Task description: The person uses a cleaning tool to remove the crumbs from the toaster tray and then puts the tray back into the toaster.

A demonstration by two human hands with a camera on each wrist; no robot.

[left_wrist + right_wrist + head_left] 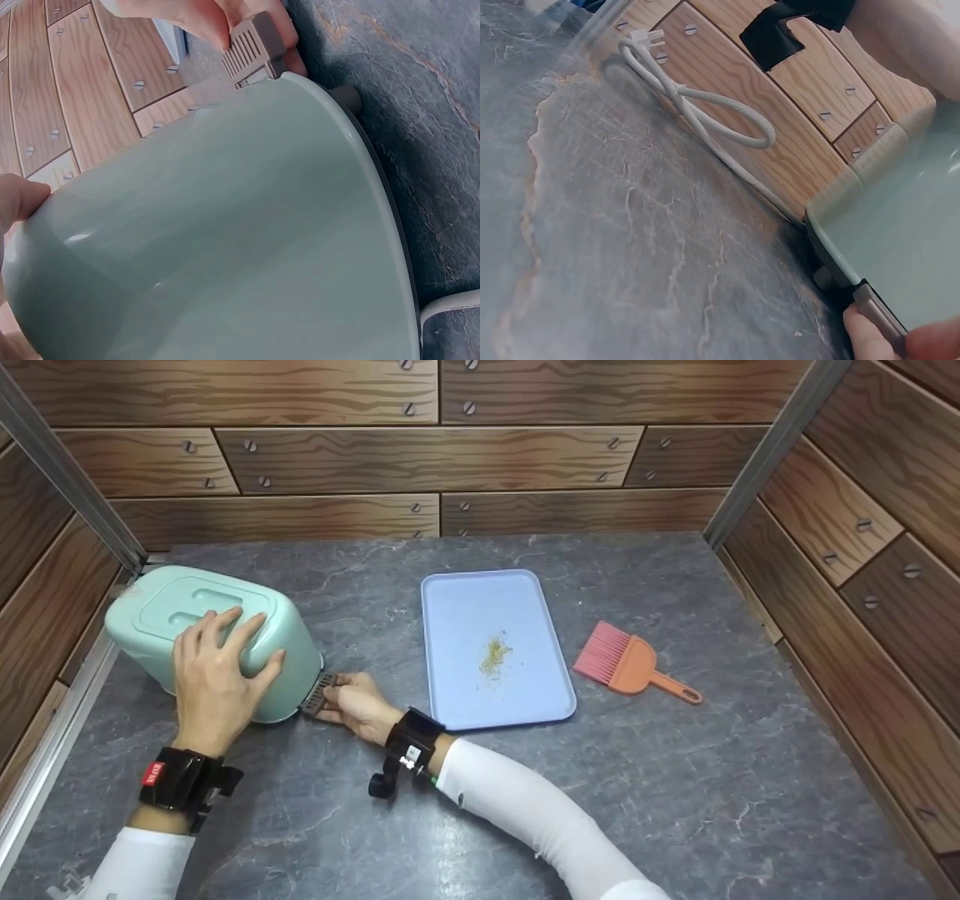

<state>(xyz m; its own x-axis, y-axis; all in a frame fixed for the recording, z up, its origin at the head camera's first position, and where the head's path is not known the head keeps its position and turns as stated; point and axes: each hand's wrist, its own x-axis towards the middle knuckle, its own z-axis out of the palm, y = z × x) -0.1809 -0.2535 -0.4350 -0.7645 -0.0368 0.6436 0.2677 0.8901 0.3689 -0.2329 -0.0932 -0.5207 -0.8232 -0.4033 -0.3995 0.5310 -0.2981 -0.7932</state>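
Observation:
A mint-green toaster [296,652] stands at the left of the table, its rounded top [161,592] showing two recesses. My left hand [214,679] rests on the top with its fingers spread and the thumb out toward the right end. Low on that end, my right hand [360,701] pinches a brown slotted tab [319,695] between thumb and fingers. Seen from the left wrist, the tab [253,49] sits right at the toaster's bottom rim. The right wrist view shows thumb and fingertip on either side of the tab [881,315].
A blue tray [465,607] bearing a small heap of yellowish crumbs [495,657] lies mid-table. To its right is an orange brush [632,666] with pink bristles. A white power cord [727,161] with a plug runs from the toaster's base. Wood-patterned walls [442,461] enclose the table.

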